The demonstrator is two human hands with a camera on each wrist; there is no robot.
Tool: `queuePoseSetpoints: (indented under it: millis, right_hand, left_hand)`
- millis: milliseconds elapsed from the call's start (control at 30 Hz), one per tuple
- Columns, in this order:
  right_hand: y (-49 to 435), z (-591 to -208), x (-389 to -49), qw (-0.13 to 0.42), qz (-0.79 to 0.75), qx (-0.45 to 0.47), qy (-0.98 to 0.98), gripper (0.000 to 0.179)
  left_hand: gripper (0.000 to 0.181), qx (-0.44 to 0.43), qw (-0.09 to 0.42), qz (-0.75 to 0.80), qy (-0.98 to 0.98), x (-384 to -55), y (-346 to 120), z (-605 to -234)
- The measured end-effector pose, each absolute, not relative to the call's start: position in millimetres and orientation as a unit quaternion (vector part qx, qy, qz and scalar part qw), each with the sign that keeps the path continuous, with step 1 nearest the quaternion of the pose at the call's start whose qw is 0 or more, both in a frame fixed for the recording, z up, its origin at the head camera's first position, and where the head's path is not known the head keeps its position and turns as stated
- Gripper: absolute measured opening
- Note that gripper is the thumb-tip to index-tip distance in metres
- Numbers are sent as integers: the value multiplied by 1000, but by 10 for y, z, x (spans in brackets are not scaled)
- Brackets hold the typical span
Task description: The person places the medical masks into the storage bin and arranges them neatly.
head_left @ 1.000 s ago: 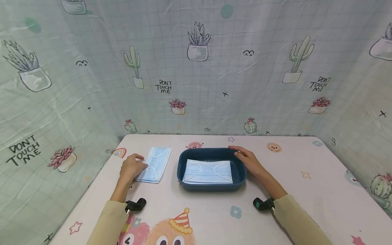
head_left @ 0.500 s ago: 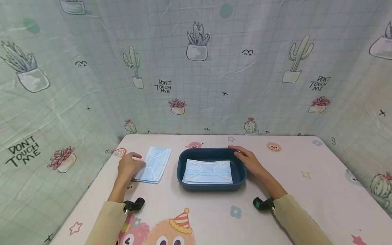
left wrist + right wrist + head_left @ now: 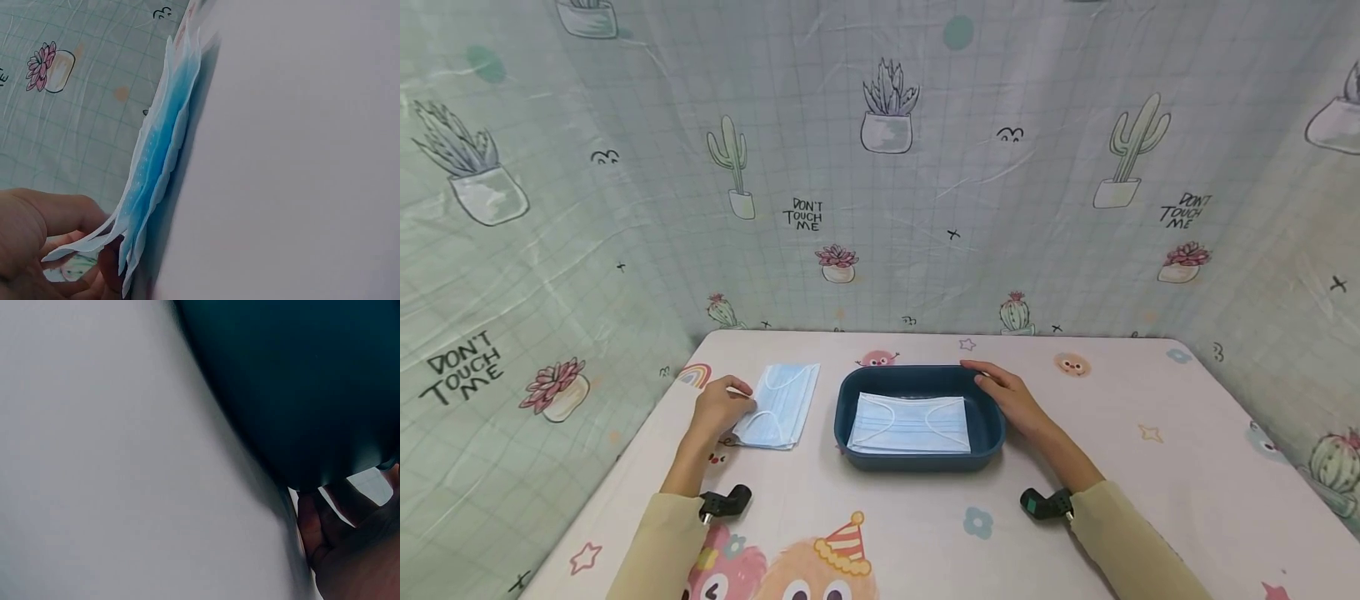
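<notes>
A small stack of light blue face masks (image 3: 788,404) lies at the left of the table. My left hand (image 3: 721,410) is at the stack's near-left side and pinches the edge of a top mask between thumb and fingers. In the left wrist view the masks (image 3: 159,153) fan apart in layers, with the edge by the thumb (image 3: 69,212) lifted. My right hand (image 3: 1009,397) holds the right end of a dark blue plastic box (image 3: 917,461), thumb at the rim and fingers along the outside. Inside the box lies another stack of masks (image 3: 910,423).
Both stand on a table (image 3: 1120,500) covered with a pale cartoon-print cloth. A curtain (image 3: 925,183) printed with potted plants rises behind and at both sides. Black camera mounts (image 3: 726,502) sit at the wrists.
My left hand has shifted slightly left at the mask stack's edge. The right hand and the box have stayed put; the head view has tilted a little.
</notes>
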State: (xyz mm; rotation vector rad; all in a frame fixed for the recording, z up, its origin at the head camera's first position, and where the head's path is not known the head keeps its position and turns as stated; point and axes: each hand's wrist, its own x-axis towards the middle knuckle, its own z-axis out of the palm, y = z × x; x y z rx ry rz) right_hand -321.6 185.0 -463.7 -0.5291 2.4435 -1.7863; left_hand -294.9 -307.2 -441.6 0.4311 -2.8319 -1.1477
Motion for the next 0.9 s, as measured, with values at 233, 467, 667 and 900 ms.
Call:
queuePoseSetpoints:
  millis: [233, 467, 667, 900]
  right_hand:
    - [1843, -4640, -3217, 36, -580, -169, 796, 43]
    - [1839, -4634, -3213, 41, -585, -165, 793, 43]
    - [1832, -4629, -3206, 44, -585, -160, 794, 43]
    - [1828, -4606, -3180, 42, -589, -162, 790, 43]
  left_hand:
    - [22, 135, -4, -390, -911, -2938, -3048, -4363]
    - [39, 139, -30, -417, -898, -2924, -3045, -4289]
    - [40, 127, -23, -428, -895, -2918, -3044, -4235]
    - [38, 114, -8, -443, -889, -2915, -3031, -4153]
